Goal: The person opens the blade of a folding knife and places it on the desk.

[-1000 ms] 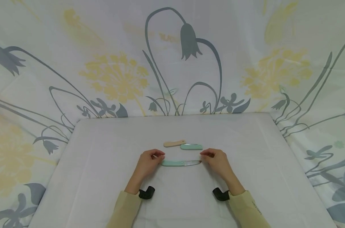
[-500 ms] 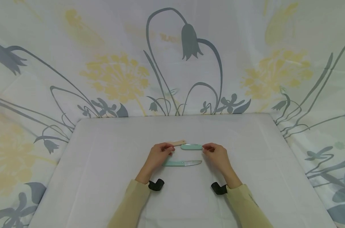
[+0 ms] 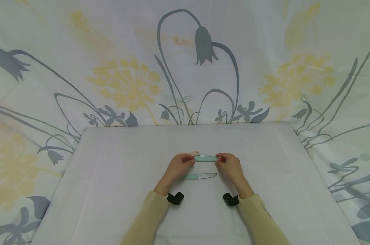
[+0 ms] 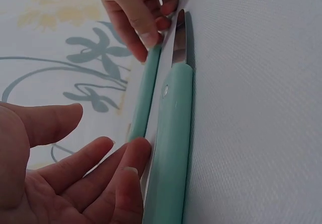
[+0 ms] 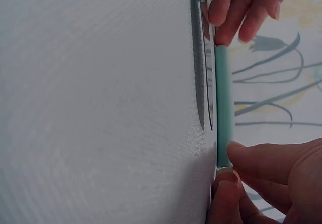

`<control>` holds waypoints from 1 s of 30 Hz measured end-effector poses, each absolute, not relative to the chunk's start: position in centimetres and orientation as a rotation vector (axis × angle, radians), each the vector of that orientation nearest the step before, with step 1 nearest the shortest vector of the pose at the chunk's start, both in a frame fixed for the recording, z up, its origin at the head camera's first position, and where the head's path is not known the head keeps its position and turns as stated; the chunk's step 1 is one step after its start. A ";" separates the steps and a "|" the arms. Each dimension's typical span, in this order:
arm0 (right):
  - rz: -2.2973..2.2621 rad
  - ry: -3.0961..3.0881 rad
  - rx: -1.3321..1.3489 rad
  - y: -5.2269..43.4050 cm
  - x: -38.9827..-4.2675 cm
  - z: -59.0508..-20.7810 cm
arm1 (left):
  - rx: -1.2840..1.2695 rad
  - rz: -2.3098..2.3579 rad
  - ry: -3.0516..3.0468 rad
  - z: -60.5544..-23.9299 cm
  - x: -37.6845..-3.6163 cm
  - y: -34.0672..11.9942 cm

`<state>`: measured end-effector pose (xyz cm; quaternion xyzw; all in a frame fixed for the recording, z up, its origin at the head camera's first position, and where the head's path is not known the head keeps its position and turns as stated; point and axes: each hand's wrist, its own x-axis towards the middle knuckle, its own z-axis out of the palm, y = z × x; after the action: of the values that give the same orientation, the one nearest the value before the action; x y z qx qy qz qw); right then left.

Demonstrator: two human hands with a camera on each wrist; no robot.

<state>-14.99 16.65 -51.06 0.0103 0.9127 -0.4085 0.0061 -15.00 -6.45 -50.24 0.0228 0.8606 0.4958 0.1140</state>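
A folded mint-green pocket knife (image 3: 205, 158) lies crosswise between the two hands in the head view. My right hand (image 3: 230, 166) pinches its right end between thumb and fingers, as the right wrist view of the knife (image 5: 225, 98) shows. At the other end, my left hand (image 3: 179, 166) has its fingertips right by the handle, thumb spread away from the fingers (image 4: 95, 178). Nearer to me lies a second mint-green pocket knife (image 3: 200, 176) with its blade out, pointing right; my left hand hides part of its handle in the head view.
Behind the left hand, a beige pocket knife (image 3: 193, 152) is partly covered by the fingers. All lie on a white-covered table (image 3: 111, 190). A flower-printed cloth (image 3: 179, 68) rises along the back and sides. Black wrist mounts (image 3: 175, 198) stick out from both sleeves.
Both hands have left the open knife's ends and moved away from me to the folded green one. The left hand also slid right, past the beige knife; the right now pinches the folded knife's end.
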 end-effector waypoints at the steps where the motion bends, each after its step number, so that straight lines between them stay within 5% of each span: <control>1: -1.271 2.856 0.034 16.6 -15.0 -51.1 | 0.071 1.451 2.523 -50.3 -15.0 -6.4; 30: -1.317 2.786 -0.012 16.8 -14.4 -50.8 | 0.143 1.598 2.481 -50.4 -14.3 -6.1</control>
<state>-14.45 16.78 -50.79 -0.0040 0.9036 -0.4272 0.0301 -14.26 -6.13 -50.41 0.0483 0.8362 0.5383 0.0934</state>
